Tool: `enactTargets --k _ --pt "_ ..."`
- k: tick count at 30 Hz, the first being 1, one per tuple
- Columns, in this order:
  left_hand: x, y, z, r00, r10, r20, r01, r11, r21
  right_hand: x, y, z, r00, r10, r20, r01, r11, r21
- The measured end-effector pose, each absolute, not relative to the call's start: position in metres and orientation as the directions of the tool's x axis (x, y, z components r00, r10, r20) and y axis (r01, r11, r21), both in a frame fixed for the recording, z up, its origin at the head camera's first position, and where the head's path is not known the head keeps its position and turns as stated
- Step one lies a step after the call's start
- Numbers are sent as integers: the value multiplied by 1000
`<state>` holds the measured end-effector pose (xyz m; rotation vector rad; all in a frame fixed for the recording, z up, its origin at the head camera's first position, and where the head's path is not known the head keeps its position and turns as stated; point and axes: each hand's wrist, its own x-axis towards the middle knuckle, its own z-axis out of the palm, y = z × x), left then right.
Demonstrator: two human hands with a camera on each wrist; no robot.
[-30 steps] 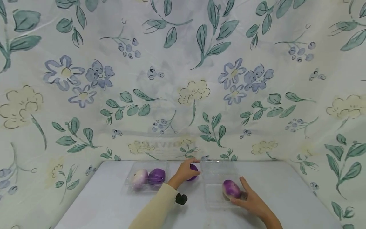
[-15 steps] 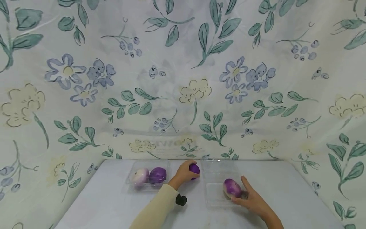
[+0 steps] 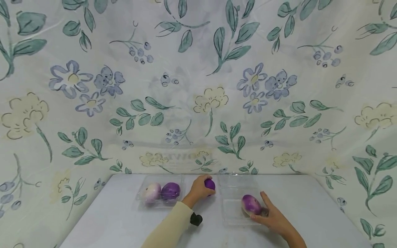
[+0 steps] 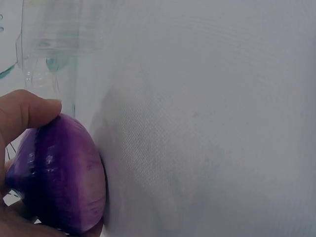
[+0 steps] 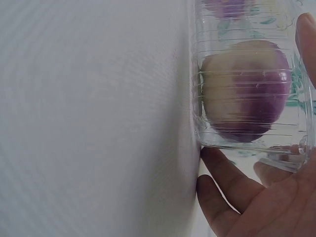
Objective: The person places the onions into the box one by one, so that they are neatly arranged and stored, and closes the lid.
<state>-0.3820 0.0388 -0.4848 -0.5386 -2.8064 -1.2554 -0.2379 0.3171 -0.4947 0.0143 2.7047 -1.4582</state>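
In the head view, my left hand (image 3: 200,187) grips a deep purple turnip (image 3: 210,185) at the middle back of the white table. The left wrist view shows the thumb on top of this turnip (image 4: 69,173) and other fingers below it. My right hand (image 3: 273,217) is spread around the near right corner of an open clear plastic container (image 3: 231,213), thumb and fingers apart. In it lies a purple-and-white turnip (image 3: 251,205). Seen from the right wrist, fingertips (image 5: 212,155) touch the container's end wall, and the turnip (image 5: 247,91) shows through the ribbed plastic.
A second clear container (image 3: 141,203) stands at the left back, holding a whitish turnip (image 3: 152,193) and a purple turnip (image 3: 170,191). The right container's lid (image 3: 237,181) lies back towards the flowered curtain (image 3: 186,137). A black heart-shaped thing (image 3: 196,219) is at the left sleeve.
My left index finger, stretched out past the turnip a second ago, has curled round it. The turnip has barely shifted. The right hand stays at the container.
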Motion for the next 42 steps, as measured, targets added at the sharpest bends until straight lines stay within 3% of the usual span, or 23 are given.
enactTargets --k 11,16,24,31,42 --pt "-375 39 -476 -920 287 268 389 578 717 -234 318 -501 -998 -13 -61 45 524 -851" --pt "-368 47 -460 -879 362 311 470 544 695 -232 320 -502 -998 -7 -70 55 546 -836" --pt "-350 65 -435 -808 514 287 552 492 674 -235 320 -498 -998 -10 -69 53 544 -838" --pt "-343 79 -437 -741 610 281 629 483 610 -236 320 -494 -997 -1 -81 67 552 -831" --pt "-337 81 -445 -701 668 249 646 447 619 -239 317 -496 -996 -8 -84 66 544 -836"
